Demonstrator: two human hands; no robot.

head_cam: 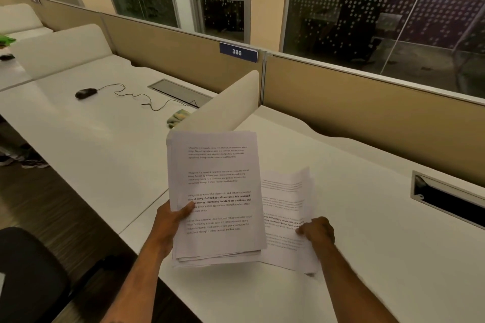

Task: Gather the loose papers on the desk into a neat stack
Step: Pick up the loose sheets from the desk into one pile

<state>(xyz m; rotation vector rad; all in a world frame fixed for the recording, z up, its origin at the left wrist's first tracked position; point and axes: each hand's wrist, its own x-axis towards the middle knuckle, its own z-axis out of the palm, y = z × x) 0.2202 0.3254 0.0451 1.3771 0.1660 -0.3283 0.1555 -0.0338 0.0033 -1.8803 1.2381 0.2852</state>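
Over the white desk (367,257) the left hand (170,220) clamps a stack of printed papers (217,196), thumb on top; just beside, the right hand (317,231) pinches a loose sheet (286,207), fingers curled closed

Both forearms were bare, with no sleeves in view. The left hand (172,220) and the right hand (318,231) wore no gloves, and no rings or watch showed.
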